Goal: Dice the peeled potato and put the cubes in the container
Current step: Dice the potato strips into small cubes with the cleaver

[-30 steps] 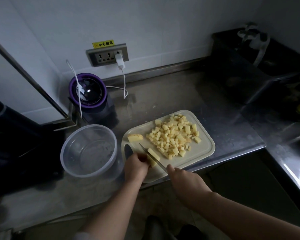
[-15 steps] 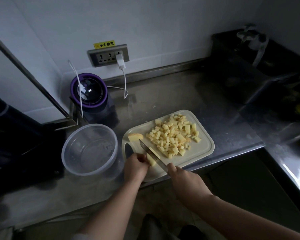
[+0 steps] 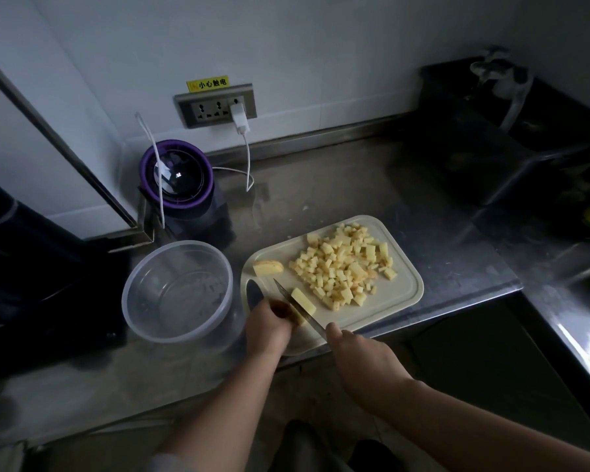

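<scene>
The last pale yellow strip of peeled potato (image 3: 304, 301) lies at the near left corner of the cream plastic cutting board (image 3: 401, 294). The strip points away from the person, leaning to the left. The left hand (image 3: 269, 327) is curled over its near end and pinches it down. The right hand (image 3: 361, 356) is wrapped round the handle of a thin steel knife (image 3: 286, 296). The blade runs from that hand up and to the left, right beside the left hand's fingers. It lies nearly along the strip, not across it. The part of the strip that shows sits on the right of the blade.

I think the blade is very near those fingers, so care is needed.

The strip looks smooth, wet and firm, with flat cut sides. A big heap of small yellow potato cubes (image 3: 344, 267) sits in the middle of the board. One rounded end piece of potato (image 3: 268, 268) lies alone near the board's left edge.

The round clear plastic container (image 3: 133, 291) stands on the steel worktop (image 3: 355, 192) just left of the board, nearer the left hand. I see no cubes in it.
</scene>
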The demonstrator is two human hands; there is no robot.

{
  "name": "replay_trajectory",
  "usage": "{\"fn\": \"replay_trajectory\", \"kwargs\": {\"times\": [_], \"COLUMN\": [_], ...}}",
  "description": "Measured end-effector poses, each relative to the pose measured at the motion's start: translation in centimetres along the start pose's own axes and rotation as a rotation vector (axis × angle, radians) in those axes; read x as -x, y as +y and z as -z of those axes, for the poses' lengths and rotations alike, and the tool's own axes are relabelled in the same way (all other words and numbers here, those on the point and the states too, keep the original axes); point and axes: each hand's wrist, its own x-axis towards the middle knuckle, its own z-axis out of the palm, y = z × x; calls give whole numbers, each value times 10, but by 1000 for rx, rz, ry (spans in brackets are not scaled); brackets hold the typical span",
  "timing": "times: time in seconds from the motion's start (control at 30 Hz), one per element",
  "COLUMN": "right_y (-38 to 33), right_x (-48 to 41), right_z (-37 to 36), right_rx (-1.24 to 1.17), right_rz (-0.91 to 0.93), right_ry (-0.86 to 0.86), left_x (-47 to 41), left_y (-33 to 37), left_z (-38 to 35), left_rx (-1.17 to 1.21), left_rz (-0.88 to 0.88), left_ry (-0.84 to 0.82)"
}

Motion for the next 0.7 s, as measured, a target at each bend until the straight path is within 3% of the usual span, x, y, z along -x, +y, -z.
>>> {"fn": "replay_trajectory", "kwargs": {"times": [0.2, 0.53, 0.63, 0.7], "right_y": [-2, 10, 19, 28], "right_x": [-9, 9, 12, 11], "right_z": [-2, 10, 19, 25], "right_rx": [10, -31, -60, -90], "right_rz": [-31, 9, -12, -50], "right_ry": [-25, 82, 142, 193], "left_x": [-4, -1, -3, -7], "left_y": [-3, -2, 1, 6], "left_z": [-2, -2, 7, 18], "left_rx": [-18, 1, -93, -359], "left_rz": [5, -50, -132, -324], "left_ry": [27, 5, 4, 16]}}
